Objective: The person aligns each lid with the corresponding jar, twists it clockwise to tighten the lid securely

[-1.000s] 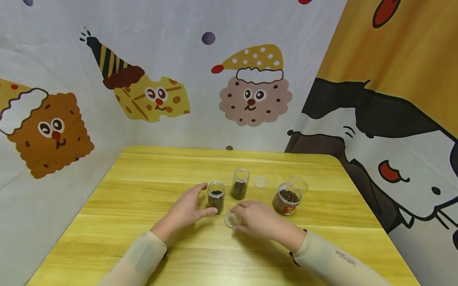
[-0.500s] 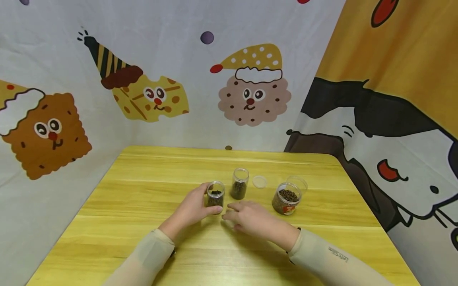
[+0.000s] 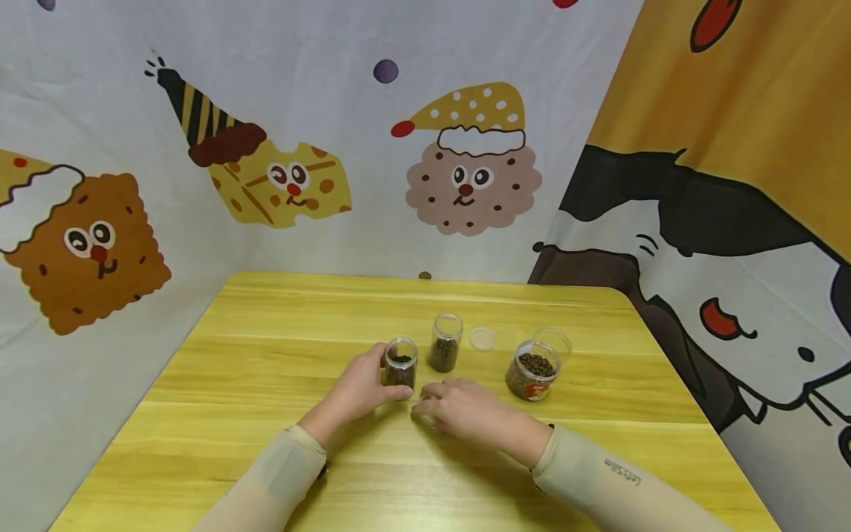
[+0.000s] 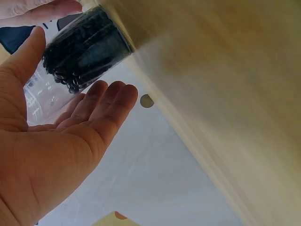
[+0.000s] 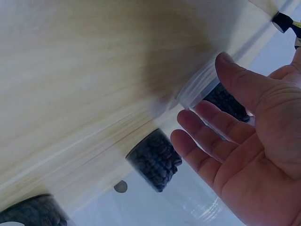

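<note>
My left hand [image 3: 355,388] holds a small clear jar [image 3: 401,375] part filled with dark beans, upright and uncapped on the table. In the left wrist view the jar [image 4: 84,52] lies between thumb and fingers. Just right of it, my right hand [image 3: 475,415] pinches a clear round lid [image 5: 194,90] between thumb and fingertips, low over the tabletop; whether it touches the wood I cannot tell. Most of that lid is hidden under the fingers in the head view. Behind stands a taller open jar [image 3: 444,353] with dark beans.
A wide open jar [image 3: 530,375] of brown beans with a red label stands right of the hands, a clear lid [image 3: 560,341] behind it. Another round lid [image 3: 482,339] lies beside the taller jar. The wooden table [image 3: 299,318] meets a cartoon-printed cloth [image 3: 372,170] at the back.
My left hand has closed in from beside the small jar to hold it. The right hand has shifted slightly left, its fingers now covering most of the lid. The jars stay put.
</note>
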`<state>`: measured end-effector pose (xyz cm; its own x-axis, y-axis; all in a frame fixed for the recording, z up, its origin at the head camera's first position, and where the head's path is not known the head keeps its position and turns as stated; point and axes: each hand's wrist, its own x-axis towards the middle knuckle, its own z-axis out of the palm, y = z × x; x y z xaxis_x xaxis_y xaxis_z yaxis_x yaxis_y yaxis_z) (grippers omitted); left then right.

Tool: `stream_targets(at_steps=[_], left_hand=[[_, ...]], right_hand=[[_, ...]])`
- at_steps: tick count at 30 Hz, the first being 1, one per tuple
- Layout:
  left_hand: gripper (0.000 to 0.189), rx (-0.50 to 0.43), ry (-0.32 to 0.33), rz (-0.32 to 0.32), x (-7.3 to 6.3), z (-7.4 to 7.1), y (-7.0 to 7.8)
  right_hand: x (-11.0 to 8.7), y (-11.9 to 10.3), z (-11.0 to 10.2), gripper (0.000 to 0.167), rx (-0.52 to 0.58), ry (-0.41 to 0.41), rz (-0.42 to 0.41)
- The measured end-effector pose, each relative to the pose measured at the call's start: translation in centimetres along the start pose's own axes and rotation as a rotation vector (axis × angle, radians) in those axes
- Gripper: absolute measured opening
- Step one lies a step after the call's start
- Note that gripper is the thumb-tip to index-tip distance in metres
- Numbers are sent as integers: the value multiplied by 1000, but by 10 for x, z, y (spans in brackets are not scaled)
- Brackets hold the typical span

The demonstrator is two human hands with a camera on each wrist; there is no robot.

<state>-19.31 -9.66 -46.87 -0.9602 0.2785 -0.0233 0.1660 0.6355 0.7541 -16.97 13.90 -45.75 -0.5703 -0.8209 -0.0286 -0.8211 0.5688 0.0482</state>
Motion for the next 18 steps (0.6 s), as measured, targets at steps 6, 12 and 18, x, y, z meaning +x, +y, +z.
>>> stream_targets(at_steps=[6, 12, 18], left_hand=[[71, 4, -3, -6, 1, 1, 0], [71, 0, -2, -9, 1, 1, 2], [71, 1, 0, -11, 1, 2, 2]], right_hand=[[1, -1, 0, 42, 9, -6, 4], [1, -1, 1, 42, 8, -13, 17], [1, -1, 2, 46, 8, -17, 14]])
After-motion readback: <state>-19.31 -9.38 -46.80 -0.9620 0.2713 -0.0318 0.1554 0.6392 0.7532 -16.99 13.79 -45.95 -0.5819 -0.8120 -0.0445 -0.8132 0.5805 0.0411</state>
